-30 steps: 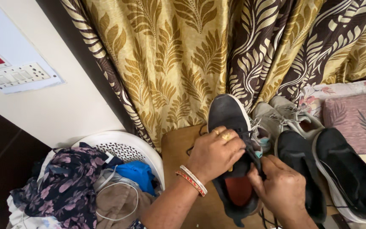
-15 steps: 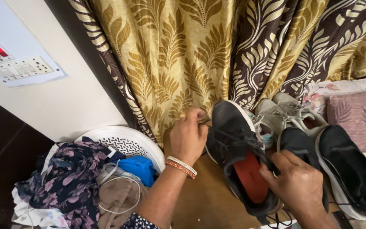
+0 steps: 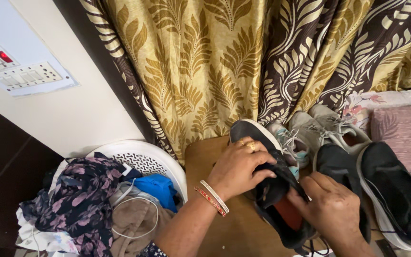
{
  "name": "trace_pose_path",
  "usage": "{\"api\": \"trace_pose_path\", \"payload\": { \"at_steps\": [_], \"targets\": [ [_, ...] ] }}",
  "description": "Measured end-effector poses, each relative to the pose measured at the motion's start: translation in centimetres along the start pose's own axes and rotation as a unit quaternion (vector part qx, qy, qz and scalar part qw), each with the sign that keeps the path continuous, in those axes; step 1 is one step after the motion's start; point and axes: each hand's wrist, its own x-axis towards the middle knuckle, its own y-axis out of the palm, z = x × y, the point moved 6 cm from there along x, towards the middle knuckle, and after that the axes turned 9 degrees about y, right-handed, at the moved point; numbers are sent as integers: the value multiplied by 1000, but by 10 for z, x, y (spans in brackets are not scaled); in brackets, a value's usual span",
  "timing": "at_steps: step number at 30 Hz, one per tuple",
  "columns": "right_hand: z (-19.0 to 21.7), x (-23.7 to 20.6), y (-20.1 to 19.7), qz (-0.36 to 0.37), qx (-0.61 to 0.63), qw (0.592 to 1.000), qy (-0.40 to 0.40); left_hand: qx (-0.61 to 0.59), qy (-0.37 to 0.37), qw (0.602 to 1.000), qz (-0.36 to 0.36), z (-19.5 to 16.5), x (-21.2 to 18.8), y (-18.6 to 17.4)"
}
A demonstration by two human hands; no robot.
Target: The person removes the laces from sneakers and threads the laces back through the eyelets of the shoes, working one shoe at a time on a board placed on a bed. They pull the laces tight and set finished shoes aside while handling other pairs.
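Both hands' fingers grip one black shoe [image 3: 272, 190], crowded by shoes rightward.

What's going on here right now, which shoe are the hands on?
The person holds a black sneaker with a red insole in both hands. The left hand grips its upper, and the right hand is at the heel end. Other shoes sit just right of it: a grey pair and a black pair. A white laundry basket full of clothes stands to the left, below a leaf-patterned curtain.

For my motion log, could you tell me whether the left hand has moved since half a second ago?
Yes. The left hand moved right, away from the white laundry basket, onto the dark shoe.
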Motion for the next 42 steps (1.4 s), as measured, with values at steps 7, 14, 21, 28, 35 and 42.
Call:
{"api": "trace_pose_path", "payload": {
  "at_steps": [7,14,21,28,35,42],
  "targets": [
    [-2,2,5,14,3,1000,-16,37,-1,998,-52,12,-11,-2],
    [-23,-6,0,8,-1,1000,30,98,-296,883,-352,105,-62,-88],
    [-33,-8,9,0,9,998,68,179,-294,936,-69,89,-41,-42],
    [-44,-11,18,-40,51,990,125,-4,-107,992,-69,11,-9,-14],
    [-63,-11,35,-73,133,969,193,98,-244,963,-64,5,-6,13],
    [-38,-17,45,28,155,968,197,20,-266,961,-78,48,-20,6]
  ]
}}
